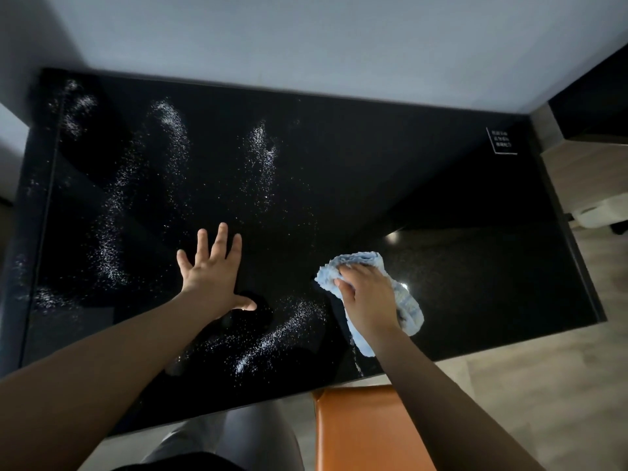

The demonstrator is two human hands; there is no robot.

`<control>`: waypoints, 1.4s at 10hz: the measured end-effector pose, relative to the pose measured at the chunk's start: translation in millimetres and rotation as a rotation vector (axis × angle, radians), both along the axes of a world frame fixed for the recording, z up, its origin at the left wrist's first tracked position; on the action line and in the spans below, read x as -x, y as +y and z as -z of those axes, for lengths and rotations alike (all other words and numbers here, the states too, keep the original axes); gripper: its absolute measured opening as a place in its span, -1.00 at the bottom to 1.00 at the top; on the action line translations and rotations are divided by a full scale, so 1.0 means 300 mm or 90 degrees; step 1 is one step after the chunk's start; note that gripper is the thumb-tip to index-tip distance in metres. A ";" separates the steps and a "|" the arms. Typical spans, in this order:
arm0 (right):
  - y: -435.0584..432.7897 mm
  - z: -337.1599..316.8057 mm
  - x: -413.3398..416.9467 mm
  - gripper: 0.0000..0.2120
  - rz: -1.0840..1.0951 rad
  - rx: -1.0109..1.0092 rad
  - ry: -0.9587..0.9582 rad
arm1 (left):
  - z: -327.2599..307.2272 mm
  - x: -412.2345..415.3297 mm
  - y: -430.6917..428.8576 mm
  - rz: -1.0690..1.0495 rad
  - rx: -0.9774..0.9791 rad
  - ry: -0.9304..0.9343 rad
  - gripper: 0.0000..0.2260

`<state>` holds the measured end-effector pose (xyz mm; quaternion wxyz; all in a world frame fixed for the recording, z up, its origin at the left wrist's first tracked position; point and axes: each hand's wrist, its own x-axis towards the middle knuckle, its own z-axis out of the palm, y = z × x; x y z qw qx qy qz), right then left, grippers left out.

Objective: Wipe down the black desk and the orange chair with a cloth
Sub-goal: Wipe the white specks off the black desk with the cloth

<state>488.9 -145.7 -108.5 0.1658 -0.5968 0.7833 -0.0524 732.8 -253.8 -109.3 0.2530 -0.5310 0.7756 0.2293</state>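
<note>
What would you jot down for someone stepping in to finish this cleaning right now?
Left grip: bare hand, open, fingers spread flat on the black desk.
Right grip: holds the blue cloth on the desk's right half.
Done: right half looks free of specks.
Left: white specks streak the middle and left side; the orange chair, at the near edge, waits.

A: Is there any writing to read here?

B: Only one item: a small square label (502,141), edged in white, on the far right corner of the black desk (339,164).

A: What does it say?

B: It carries three short lines of white characters on a dark ground. They are too small and blurred to read, so I cannot make out a single word.

A: Any brand, number or sign elsewhere?

B: None that can be read.
</note>
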 end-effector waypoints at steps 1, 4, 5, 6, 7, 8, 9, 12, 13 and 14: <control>0.055 -0.001 -0.011 -0.72 0.002 -0.006 0.011 | 0.003 -0.001 0.001 -0.001 -0.004 0.010 0.20; 0.214 -0.021 -0.056 -0.76 0.026 0.034 -0.001 | 0.008 0.000 -0.003 -0.003 -0.012 -0.003 0.22; 0.273 -0.033 -0.078 -0.77 0.045 0.027 -0.001 | 0.010 -0.003 -0.003 0.003 -0.011 -0.002 0.22; 0.328 -0.039 -0.094 -0.76 0.067 0.010 -0.004 | 0.010 -0.002 -0.003 0.008 -0.006 -0.011 0.22; 0.389 -0.041 -0.105 -0.76 0.071 -0.001 -0.008 | 0.009 -0.002 -0.003 0.007 -0.007 -0.011 0.22; 0.447 -0.040 -0.112 -0.76 0.079 -0.019 0.010 | 0.005 -0.002 -0.003 0.008 -0.008 -0.012 0.22; 0.502 -0.041 -0.122 -0.75 0.088 -0.045 0.029 | 0.005 -0.003 -0.004 0.009 -0.007 -0.007 0.22; 0.601 -0.080 -0.183 -0.84 0.127 -0.046 0.014 | 0.010 -0.002 -0.007 0.010 -0.007 -0.010 0.22; 0.594 -0.106 -0.183 -0.84 0.161 -0.051 0.000 | 0.012 -0.004 -0.009 0.012 -0.004 -0.007 0.22; 0.535 -0.144 -0.158 -0.86 0.177 0.005 -0.002 | 0.012 -0.007 -0.013 0.014 -0.001 -0.005 0.22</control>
